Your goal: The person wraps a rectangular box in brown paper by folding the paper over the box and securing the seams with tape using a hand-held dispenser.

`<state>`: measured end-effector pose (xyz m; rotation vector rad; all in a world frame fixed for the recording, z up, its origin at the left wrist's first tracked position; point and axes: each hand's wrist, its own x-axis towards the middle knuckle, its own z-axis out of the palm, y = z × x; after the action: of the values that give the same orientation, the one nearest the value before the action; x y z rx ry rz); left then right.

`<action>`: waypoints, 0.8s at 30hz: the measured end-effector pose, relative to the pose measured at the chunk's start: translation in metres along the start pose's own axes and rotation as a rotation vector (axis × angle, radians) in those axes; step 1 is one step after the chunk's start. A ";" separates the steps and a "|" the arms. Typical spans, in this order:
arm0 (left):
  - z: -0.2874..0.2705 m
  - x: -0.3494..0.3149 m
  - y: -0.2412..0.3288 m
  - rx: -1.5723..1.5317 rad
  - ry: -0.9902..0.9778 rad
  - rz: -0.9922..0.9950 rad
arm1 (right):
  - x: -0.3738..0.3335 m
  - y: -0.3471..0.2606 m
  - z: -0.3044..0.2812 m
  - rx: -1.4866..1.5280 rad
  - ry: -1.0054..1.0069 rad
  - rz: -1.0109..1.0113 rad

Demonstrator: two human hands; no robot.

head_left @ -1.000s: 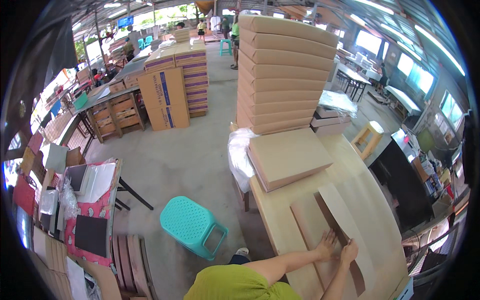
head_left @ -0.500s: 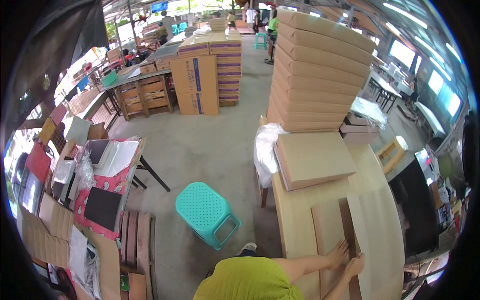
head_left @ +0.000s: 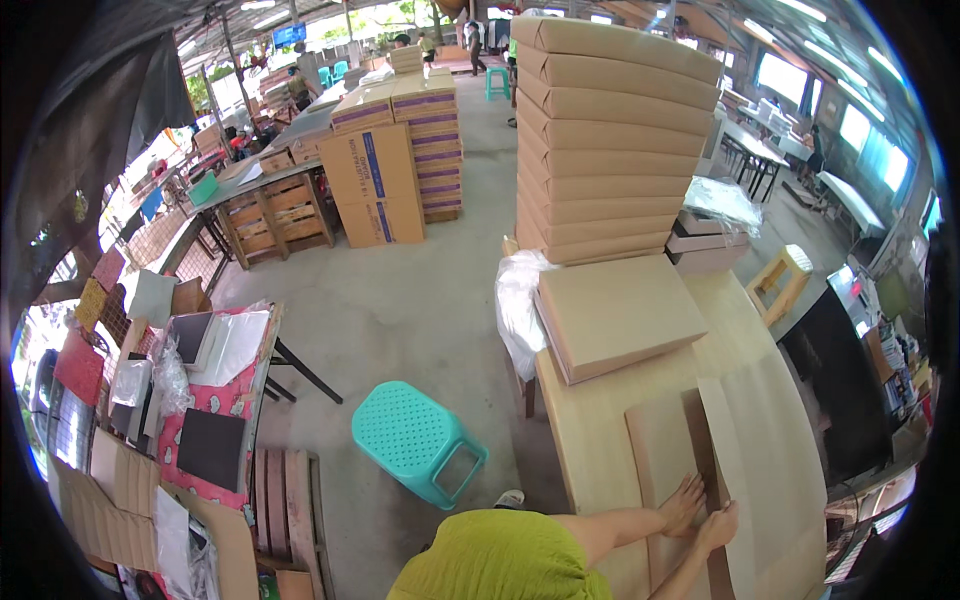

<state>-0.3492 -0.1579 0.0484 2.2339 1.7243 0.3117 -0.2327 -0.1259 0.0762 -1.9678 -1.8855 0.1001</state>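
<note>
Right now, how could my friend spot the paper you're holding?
Find the tall brown stack, then follow the pale table nearer, past the thick brown block. The paper is at the near end, its edge in the right grip. Unlike the block and stack, it is a thin, loose sheet.

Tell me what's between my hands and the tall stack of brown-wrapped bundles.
Head view: brown paper sheet, then bare pale wooden tabletop, then a low brown rectangular block.
</note>
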 end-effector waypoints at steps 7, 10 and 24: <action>0.047 0.016 -0.037 -0.094 -0.016 -0.034 | -0.012 0.001 0.048 0.045 -0.011 -0.045; 0.065 0.041 -0.031 -0.142 0.015 0.036 | -0.009 0.017 0.047 0.004 0.095 -0.129; -0.037 0.106 -0.195 -0.208 0.146 0.062 | -0.044 0.010 0.063 0.261 0.143 -0.086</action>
<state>-0.5109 -0.0060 0.0101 2.1610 1.6108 0.6519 -0.2476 -0.1529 0.0053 -1.6736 -1.7640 0.1670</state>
